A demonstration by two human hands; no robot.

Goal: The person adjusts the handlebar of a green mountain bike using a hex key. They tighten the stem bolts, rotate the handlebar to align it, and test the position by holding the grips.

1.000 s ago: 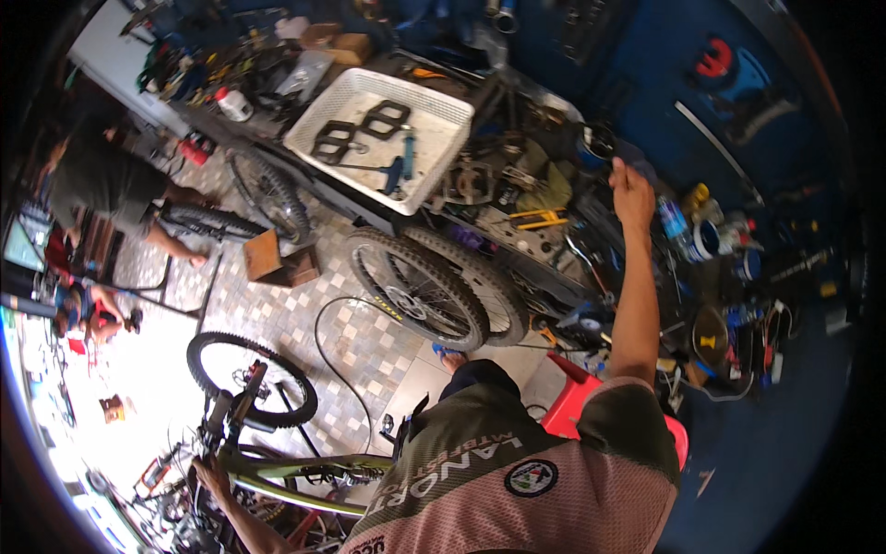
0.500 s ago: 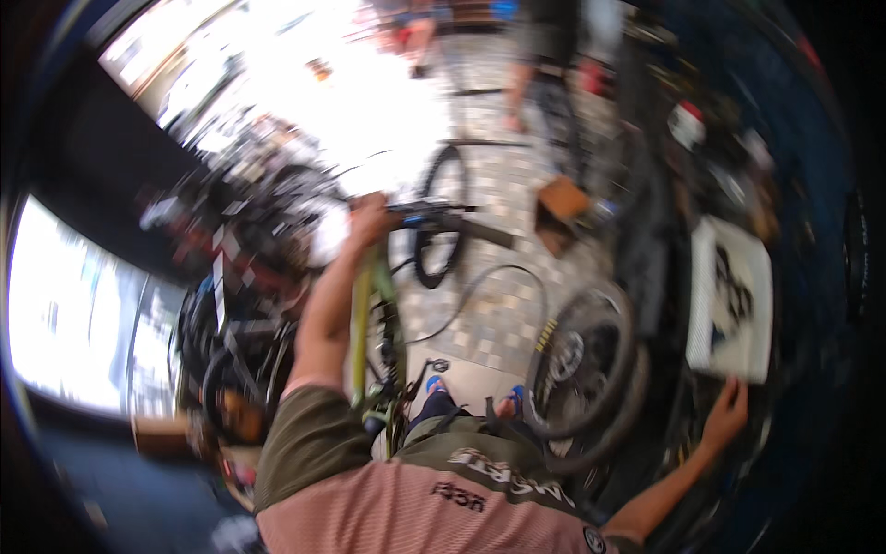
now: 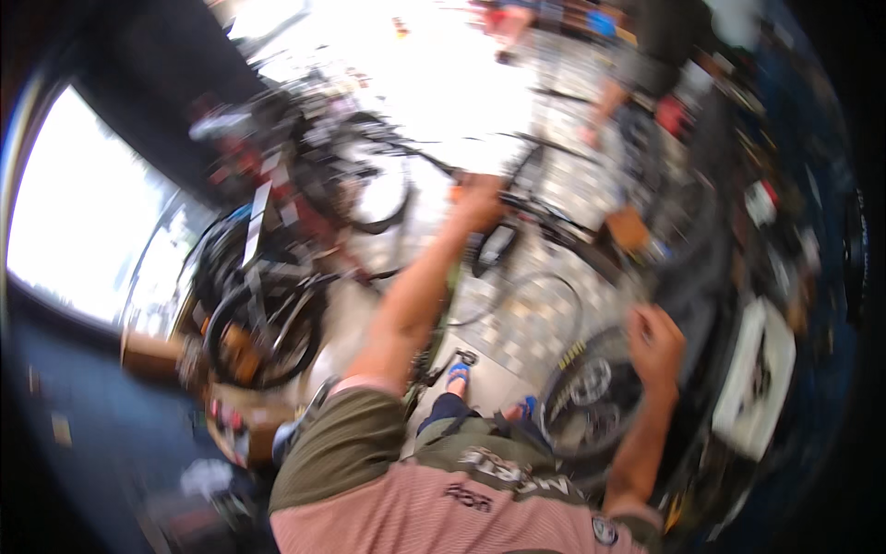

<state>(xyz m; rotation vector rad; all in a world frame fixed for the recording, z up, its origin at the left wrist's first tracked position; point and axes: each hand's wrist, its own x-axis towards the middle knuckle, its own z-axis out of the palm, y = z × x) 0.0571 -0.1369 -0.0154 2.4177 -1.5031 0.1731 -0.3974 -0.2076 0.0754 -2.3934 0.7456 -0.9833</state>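
Note:
My left hand [image 3: 480, 200] is closed round one end of a bicycle's dark handlebar [image 3: 558, 231], my arm stretched out ahead. The bicycle's green-yellow frame [image 3: 451, 282] shows only in part behind my forearm, its front wheel [image 3: 494, 247] beyond. My right hand [image 3: 657, 346] is raised beside a loose bicycle wheel [image 3: 561, 415] on my right. Its fingers are curled in and somewhat blurred; whatever they hold, if anything, is hidden. To the right of this hand lies a white tray [image 3: 783, 369] with dark items inside.
Several bicycles stand at the left, one with a dark wheel [image 3: 214, 342]. Cardboard boxes [image 3: 152, 354] lie below them. An orange-brown box [image 3: 628, 228] sits on the tiled floor [image 3: 526, 309]. Another person [image 3: 660, 46] is at the far right. Dark clutter lines the right side.
My right hand has left the white tray's near edge and come up and inward, beside the loose wheel. The left hand keeps the handlebar, which now slants more; the whole view has swung.

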